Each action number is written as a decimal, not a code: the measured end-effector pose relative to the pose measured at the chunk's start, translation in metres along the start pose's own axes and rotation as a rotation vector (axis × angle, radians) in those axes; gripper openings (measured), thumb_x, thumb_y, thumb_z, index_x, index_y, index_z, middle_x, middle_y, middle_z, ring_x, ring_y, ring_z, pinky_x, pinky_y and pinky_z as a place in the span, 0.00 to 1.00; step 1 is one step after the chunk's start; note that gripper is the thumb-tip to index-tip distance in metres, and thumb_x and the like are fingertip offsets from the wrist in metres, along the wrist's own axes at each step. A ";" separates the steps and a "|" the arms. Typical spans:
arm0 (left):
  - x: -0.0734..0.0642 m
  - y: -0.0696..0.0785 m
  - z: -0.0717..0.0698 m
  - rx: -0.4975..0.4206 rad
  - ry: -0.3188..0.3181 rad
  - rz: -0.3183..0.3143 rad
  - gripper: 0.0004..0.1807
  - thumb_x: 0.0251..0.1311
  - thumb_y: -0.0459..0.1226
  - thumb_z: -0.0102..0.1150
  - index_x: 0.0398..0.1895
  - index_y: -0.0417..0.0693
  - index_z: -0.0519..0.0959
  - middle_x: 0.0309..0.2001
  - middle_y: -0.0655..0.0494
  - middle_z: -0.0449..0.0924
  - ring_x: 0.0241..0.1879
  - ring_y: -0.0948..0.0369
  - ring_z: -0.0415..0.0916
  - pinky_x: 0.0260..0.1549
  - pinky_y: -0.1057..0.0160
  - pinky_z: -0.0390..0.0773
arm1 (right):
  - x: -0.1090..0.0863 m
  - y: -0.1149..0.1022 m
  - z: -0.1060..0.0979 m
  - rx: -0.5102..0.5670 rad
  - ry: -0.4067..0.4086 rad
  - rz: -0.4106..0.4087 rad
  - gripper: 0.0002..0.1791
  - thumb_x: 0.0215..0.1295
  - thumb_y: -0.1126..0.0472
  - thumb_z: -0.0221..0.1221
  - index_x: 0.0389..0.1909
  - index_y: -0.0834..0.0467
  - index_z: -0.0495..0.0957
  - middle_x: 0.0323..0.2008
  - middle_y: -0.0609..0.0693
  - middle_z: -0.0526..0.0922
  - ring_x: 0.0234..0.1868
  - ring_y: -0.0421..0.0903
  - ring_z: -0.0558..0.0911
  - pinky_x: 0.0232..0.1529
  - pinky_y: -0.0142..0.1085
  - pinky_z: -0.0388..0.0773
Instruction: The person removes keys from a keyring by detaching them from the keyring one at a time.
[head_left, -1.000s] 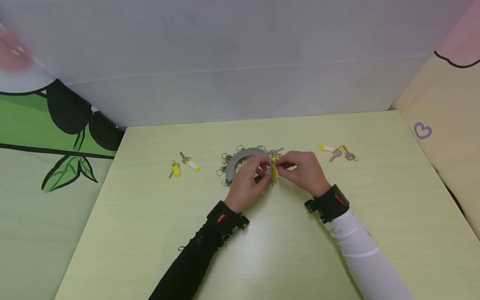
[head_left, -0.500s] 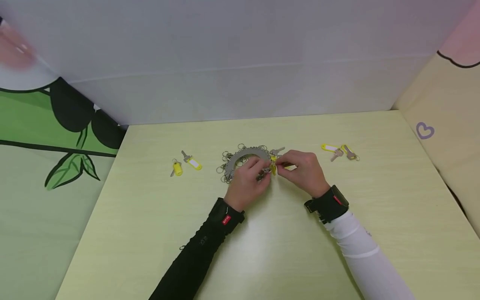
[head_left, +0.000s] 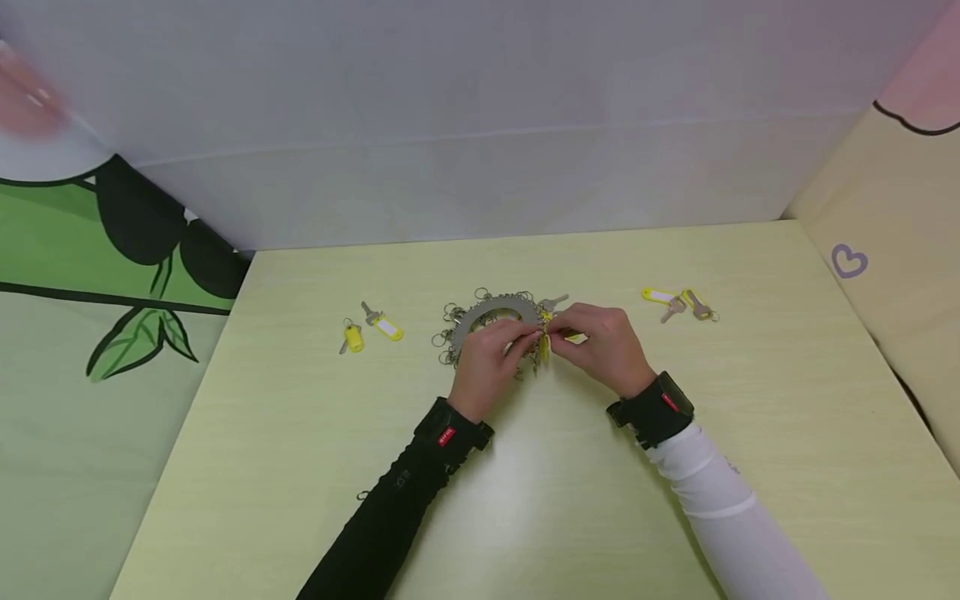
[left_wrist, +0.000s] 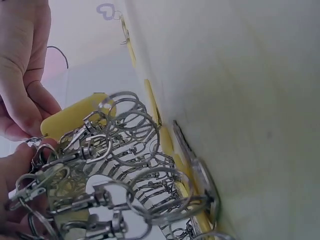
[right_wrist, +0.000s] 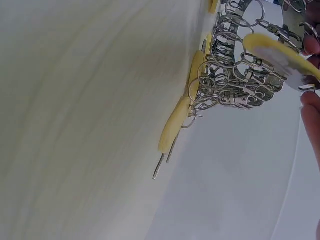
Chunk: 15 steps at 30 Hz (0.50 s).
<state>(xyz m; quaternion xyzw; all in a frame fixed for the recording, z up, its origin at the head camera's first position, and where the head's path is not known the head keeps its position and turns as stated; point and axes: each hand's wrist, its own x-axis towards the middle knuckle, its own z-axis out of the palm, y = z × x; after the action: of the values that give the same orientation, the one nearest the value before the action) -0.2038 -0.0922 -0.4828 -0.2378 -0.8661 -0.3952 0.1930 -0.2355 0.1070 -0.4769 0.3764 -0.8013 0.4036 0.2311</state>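
Observation:
A grey toothed ring (head_left: 463,329), its edge crowded with metal split rings on swivel clasps (left_wrist: 132,137), lies mid-table. My left hand (head_left: 483,371) reaches over its near side and pinches a clasp at the right edge. There my right hand (head_left: 603,346) pinches the holed end of a yellow key tag (left_wrist: 75,117), close against the left fingertips. The tag tilts above the other clasps, and also shows in the right wrist view as a yellow-edged tag (right_wrist: 285,52). What joins tag and clasp is partly hidden by fingers. A key (head_left: 555,302) lies beside the ring.
On the left of the table (head_left: 262,433) lie a small yellow tag with a key (head_left: 352,337) and a longer tag with a key (head_left: 386,327). Two tags with keys (head_left: 678,304) lie to the right. A pale wall (head_left: 480,183) stands behind.
My left fingers have shifted from curling over the ring's right part to meeting the right fingertips at the tag. The right hand has moved slightly left. The loose tags stay put.

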 end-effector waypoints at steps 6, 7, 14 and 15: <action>0.001 -0.001 0.000 0.000 -0.019 -0.015 0.06 0.69 0.35 0.65 0.43 0.44 0.89 0.37 0.52 0.90 0.38 0.60 0.86 0.40 0.62 0.84 | 0.001 0.000 -0.001 -0.013 -0.020 -0.016 0.10 0.51 0.77 0.69 0.30 0.60 0.88 0.28 0.50 0.89 0.28 0.42 0.87 0.30 0.37 0.84; 0.001 -0.002 0.000 0.005 -0.022 -0.014 0.06 0.70 0.35 0.65 0.43 0.44 0.89 0.37 0.53 0.90 0.37 0.60 0.86 0.40 0.62 0.84 | 0.001 0.000 -0.001 -0.016 -0.025 -0.021 0.10 0.51 0.77 0.69 0.31 0.60 0.88 0.28 0.50 0.89 0.28 0.42 0.87 0.30 0.37 0.84; 0.001 -0.001 -0.002 -0.006 -0.048 -0.029 0.06 0.69 0.35 0.65 0.42 0.44 0.89 0.36 0.53 0.90 0.35 0.61 0.86 0.38 0.64 0.83 | 0.000 0.000 -0.001 -0.003 -0.048 -0.036 0.11 0.50 0.78 0.71 0.32 0.60 0.89 0.29 0.50 0.89 0.29 0.42 0.87 0.31 0.36 0.84; 0.001 -0.001 -0.002 -0.016 -0.051 -0.036 0.06 0.69 0.35 0.65 0.42 0.44 0.89 0.36 0.53 0.90 0.36 0.60 0.86 0.38 0.64 0.83 | -0.001 0.000 -0.001 0.002 -0.048 -0.034 0.11 0.50 0.78 0.71 0.32 0.60 0.89 0.30 0.50 0.89 0.29 0.42 0.87 0.31 0.36 0.85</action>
<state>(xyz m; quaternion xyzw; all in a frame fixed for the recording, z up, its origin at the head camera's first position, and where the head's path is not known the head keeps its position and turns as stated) -0.2050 -0.0943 -0.4822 -0.2339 -0.8715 -0.3994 0.1620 -0.2354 0.1082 -0.4770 0.3997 -0.7998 0.3911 0.2182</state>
